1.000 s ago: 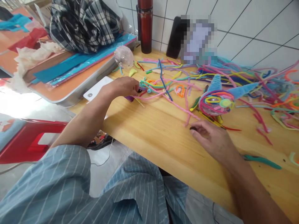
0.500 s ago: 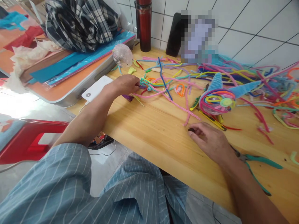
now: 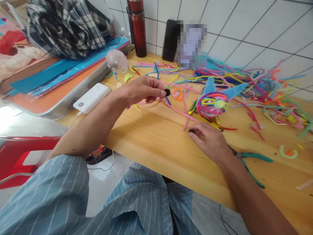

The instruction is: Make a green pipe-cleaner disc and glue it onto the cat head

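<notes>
Between the fingertips of my left hand (image 3: 144,90) is a small round black disc (image 3: 167,92), held just above the pipe cleaners. My right hand (image 3: 210,141) rests at the table's near side, thumb and forefinger closed on a second small dark piece (image 3: 192,131), partly hidden by the fingers. Beyond my right hand sits a round figure (image 3: 212,103) wound with coloured pipe cleaners, with two light-blue cones sticking up from it. A yellow cutter knife (image 3: 207,122) lies between that figure and my right hand. Pink pipe cleaners (image 3: 179,113) stretch between my hands.
Teal-handled pliers (image 3: 255,157) lie by my right wrist. Tangled pipe cleaners (image 3: 259,81) cover the back right. A red flask (image 3: 138,31), a black phone (image 3: 169,40) and a clear crinkled ball (image 3: 116,61) stand along the back. A white power bank (image 3: 91,98) lies left.
My left hand has come away from the pipe cleaner pile, rightward and nearer, and a black disc now shows in its fingers. My right hand keeps its pinch. The view has shifted slightly right.
</notes>
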Demonstrator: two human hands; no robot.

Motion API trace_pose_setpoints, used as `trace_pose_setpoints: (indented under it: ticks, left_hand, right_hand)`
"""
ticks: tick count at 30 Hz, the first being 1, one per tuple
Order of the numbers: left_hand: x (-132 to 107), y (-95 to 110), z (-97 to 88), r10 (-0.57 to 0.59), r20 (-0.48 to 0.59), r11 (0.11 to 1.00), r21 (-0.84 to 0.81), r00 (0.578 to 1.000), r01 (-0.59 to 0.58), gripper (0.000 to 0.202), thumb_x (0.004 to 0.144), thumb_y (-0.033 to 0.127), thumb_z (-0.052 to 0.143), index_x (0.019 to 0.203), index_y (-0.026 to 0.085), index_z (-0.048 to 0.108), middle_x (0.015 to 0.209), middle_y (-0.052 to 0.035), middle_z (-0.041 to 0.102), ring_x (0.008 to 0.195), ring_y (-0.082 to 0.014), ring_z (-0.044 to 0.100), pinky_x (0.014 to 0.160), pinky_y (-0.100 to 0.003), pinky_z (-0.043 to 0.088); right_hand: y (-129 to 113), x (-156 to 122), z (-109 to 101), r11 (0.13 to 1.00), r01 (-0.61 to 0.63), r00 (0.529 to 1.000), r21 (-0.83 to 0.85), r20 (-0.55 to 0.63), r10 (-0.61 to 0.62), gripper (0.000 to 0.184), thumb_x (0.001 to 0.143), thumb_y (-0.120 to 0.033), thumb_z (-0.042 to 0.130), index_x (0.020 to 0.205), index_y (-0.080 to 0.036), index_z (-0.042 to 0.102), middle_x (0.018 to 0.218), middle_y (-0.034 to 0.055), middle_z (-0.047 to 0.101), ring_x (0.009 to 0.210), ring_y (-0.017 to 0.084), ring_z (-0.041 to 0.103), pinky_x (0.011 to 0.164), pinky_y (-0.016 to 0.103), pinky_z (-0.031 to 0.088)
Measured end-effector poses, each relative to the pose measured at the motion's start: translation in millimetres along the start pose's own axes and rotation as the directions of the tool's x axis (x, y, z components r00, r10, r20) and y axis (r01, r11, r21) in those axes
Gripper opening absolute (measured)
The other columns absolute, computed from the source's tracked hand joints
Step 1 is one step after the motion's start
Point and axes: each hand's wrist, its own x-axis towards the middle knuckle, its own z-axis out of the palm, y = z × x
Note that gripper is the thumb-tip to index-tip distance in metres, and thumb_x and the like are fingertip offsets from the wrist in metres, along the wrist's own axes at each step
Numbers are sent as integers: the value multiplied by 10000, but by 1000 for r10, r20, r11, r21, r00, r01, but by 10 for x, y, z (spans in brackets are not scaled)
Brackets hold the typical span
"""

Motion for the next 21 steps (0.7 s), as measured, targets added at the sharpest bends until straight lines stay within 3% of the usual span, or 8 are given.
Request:
trace_pose_setpoints:
  ticks: [6,11,14,16,19,21]
  left_hand:
    - [159,-55,690,20,266,994,-109,964,9,124,836,238,823,828,128,767,777,-49,781,500,-50,500,479,-181,379]
    - [232,-267,1159,-79,520,991,-48,851,122,181,817,301,807,900,147,759,808,-28,775,513,-62,497,472,-183,368]
    - [248,-333,1385,-120,604,986,-23,788,168,279,778,301,846,991,167,726,793,0,752,582,-94,567,488,-184,394]
    - [245,-337,1499,-86,589,985,-69,804,156,366,796,372,877,1037,171,689,803,10,731,590,-94,578,485,-188,409]
    - [234,-346,1613,18,446,959,-262,895,112,490,820,502,902,1075,177,639,784,44,664,529,-71,560,462,-192,421]
    - [233,-385,1657,59,359,916,-389,932,92,563,807,540,923,1129,179,634,777,55,650,525,-73,593,474,-198,457]
  right_hand:
    - [-79,31,-283,976,-139,987,165,-53,150,157,953,-262,730,1103,-260,774,934,33,808,810,216,748,799,379,611]
    - [-47,-27,-398,879,-235,941,415,-128,313,190,927,-275,761,1114,-267,793,978,26,825,857,201,763,831,374,633]
    - [17,-97,-352,843,-235,918,483,-175,356,201,925,-277,771,1124,-274,799,977,20,823,861,194,757,840,377,627]
    - [53,-132,-313,856,-208,915,474,-215,341,201,928,-268,778,1126,-280,803,996,19,822,858,190,746,835,378,619]
    - [87,-157,-279,894,-135,928,427,-262,265,183,947,-236,770,1119,-290,803,1076,27,817,872,187,738,813,370,613]
    - [99,-165,-275,927,-88,935,365,-291,204,165,950,-227,787,1098,-297,804,1079,28,802,868,185,730,794,362,610]
